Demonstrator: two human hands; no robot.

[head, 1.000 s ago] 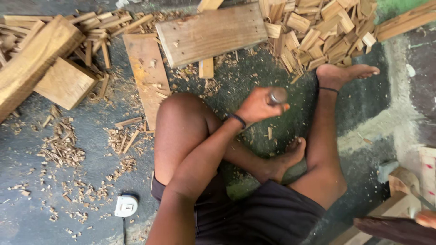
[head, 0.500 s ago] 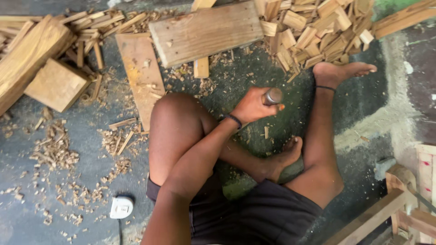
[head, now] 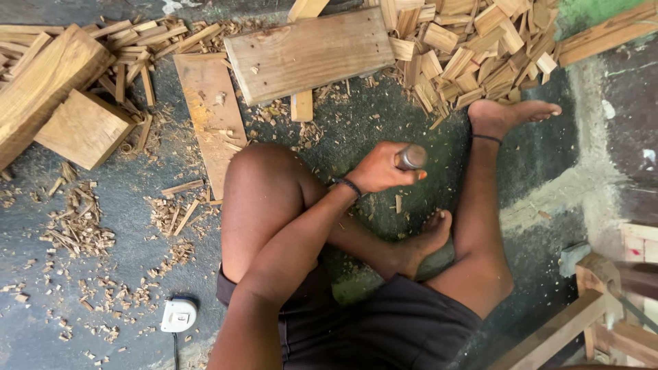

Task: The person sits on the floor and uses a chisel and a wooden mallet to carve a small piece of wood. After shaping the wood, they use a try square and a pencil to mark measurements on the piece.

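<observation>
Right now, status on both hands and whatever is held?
One hand shut on a grey cylindrical tool handle, which side unclear. Other hand out of view. Wood plank and offcut pile beyond; nothing blocking.

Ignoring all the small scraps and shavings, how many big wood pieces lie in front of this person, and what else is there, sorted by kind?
Flat boards: 2, a wide board and a thin board
Thick pieces: 2, a square block and a heavy beam
Grey round-ended tool, gripped in the left hand: 1
Small white corded device: 1
Total: 6

wide plank [head: 310,53], wood block [head: 83,129], offcut pile [head: 473,48], white plug [head: 178,315]
</observation>
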